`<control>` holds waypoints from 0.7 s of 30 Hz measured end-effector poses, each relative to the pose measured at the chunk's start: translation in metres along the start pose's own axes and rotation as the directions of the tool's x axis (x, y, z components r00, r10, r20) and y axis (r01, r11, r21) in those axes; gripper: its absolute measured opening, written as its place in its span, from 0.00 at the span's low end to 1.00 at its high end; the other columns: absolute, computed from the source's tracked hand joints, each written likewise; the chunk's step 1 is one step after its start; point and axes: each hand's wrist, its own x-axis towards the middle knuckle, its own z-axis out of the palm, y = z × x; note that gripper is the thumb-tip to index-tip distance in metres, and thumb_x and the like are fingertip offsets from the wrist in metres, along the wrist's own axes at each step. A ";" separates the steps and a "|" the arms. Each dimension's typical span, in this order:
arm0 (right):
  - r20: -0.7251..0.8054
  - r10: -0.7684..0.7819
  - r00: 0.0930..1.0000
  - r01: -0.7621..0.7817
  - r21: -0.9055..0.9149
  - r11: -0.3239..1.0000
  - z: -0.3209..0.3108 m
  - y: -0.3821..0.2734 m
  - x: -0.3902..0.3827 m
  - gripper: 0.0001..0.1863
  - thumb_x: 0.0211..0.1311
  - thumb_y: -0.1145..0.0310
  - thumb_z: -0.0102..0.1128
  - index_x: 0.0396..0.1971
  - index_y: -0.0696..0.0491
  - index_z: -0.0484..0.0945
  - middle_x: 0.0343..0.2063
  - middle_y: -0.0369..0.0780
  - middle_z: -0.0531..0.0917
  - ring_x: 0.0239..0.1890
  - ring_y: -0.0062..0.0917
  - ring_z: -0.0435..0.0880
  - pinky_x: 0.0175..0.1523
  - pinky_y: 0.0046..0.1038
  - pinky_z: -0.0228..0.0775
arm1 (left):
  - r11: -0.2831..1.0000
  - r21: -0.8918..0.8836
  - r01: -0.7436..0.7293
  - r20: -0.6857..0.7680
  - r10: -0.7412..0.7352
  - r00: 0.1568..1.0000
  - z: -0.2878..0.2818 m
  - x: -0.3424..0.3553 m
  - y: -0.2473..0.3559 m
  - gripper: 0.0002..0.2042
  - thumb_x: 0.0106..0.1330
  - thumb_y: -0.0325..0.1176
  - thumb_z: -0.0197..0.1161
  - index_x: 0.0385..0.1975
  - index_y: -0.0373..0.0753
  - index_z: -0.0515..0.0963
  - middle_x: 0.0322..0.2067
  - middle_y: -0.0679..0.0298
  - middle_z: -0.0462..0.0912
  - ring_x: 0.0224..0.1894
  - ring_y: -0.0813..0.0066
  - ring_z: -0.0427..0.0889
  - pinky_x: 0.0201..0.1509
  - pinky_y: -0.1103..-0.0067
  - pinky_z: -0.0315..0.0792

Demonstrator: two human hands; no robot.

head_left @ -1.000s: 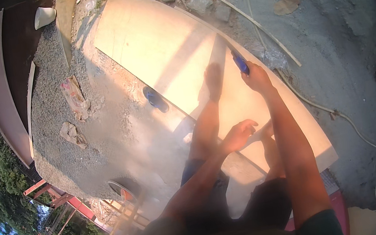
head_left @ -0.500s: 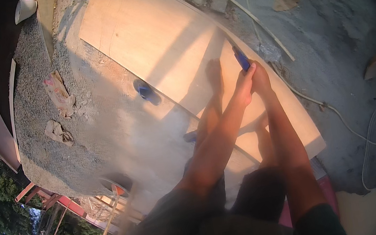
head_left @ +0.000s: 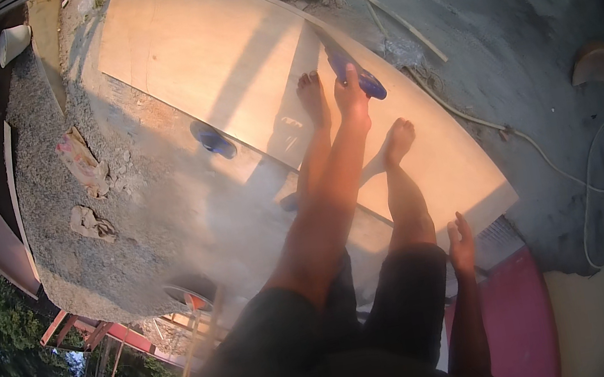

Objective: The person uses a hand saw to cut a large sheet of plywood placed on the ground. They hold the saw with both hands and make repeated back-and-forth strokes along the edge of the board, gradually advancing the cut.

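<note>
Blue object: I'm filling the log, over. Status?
Left hand gripping blue object. Right hand open, looks empty. Bare feet on pale board, close by.

I see the bare left arm (head_left: 321, 209) stretched forward, its bare-handed left grip (head_left: 353, 100) curled tight; the bare-handed right grip (head_left: 462, 244) hovers beside the right leg (head_left: 409, 207), fingers (head_left: 464, 229) extended.

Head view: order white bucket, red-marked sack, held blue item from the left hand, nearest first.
1. Held blue item: in the left hand, touching it.
2. Red-marked sack: out to the left.
3. White bucket: farthest, upper left of the view.
</note>
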 end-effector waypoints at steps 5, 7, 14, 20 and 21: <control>0.529 0.527 0.665 -0.746 0.447 0.493 -0.042 0.161 -0.168 0.32 0.76 0.50 0.49 0.71 0.55 0.64 0.68 0.52 0.67 0.71 0.41 0.66 0.73 0.41 0.58 | 0.995 0.102 -0.023 -0.041 0.027 0.999 0.025 -0.018 0.006 0.34 0.74 0.59 0.54 0.67 0.38 0.62 0.64 0.53 0.66 0.60 0.61 0.74 0.62 0.61 0.74; 0.724 0.440 0.531 -0.847 0.449 0.284 -0.050 0.135 -0.185 0.33 0.77 0.48 0.46 0.71 0.55 0.63 0.70 0.50 0.66 0.72 0.40 0.65 0.73 0.41 0.56 | 0.996 0.065 -0.062 -0.045 0.065 0.997 0.016 0.008 -0.014 0.32 0.73 0.55 0.57 0.66 0.36 0.63 0.53 0.57 0.72 0.52 0.66 0.76 0.54 0.67 0.77; -0.055 -0.010 0.998 0.027 0.307 0.951 -0.083 -0.062 -0.017 0.28 0.74 0.53 0.53 0.67 0.53 0.70 0.64 0.46 0.74 0.65 0.33 0.73 0.66 0.42 0.64 | 0.989 0.119 -0.086 -0.095 0.098 0.991 0.026 -0.008 -0.005 0.31 0.73 0.55 0.58 0.65 0.36 0.65 0.52 0.58 0.74 0.52 0.67 0.77 0.52 0.69 0.77; 0.196 -0.781 0.593 0.798 -0.278 0.535 0.067 -0.234 0.176 0.40 0.58 0.60 0.69 0.69 0.52 0.64 0.59 0.50 0.76 0.62 0.45 0.74 0.67 0.41 0.66 | 0.996 0.006 -0.089 -0.019 0.089 0.996 0.017 -0.011 -0.009 0.30 0.76 0.54 0.54 0.67 0.39 0.61 0.53 0.56 0.72 0.58 0.61 0.77 0.55 0.66 0.81; 0.271 -0.793 0.545 0.833 -0.283 0.475 0.095 -0.252 0.193 0.43 0.56 0.59 0.68 0.71 0.52 0.61 0.59 0.50 0.76 0.61 0.45 0.75 0.65 0.41 0.69 | 0.995 -0.001 -0.096 -0.014 0.096 0.995 0.005 -0.011 -0.011 0.29 0.76 0.54 0.53 0.66 0.39 0.63 0.53 0.56 0.72 0.57 0.62 0.77 0.54 0.67 0.80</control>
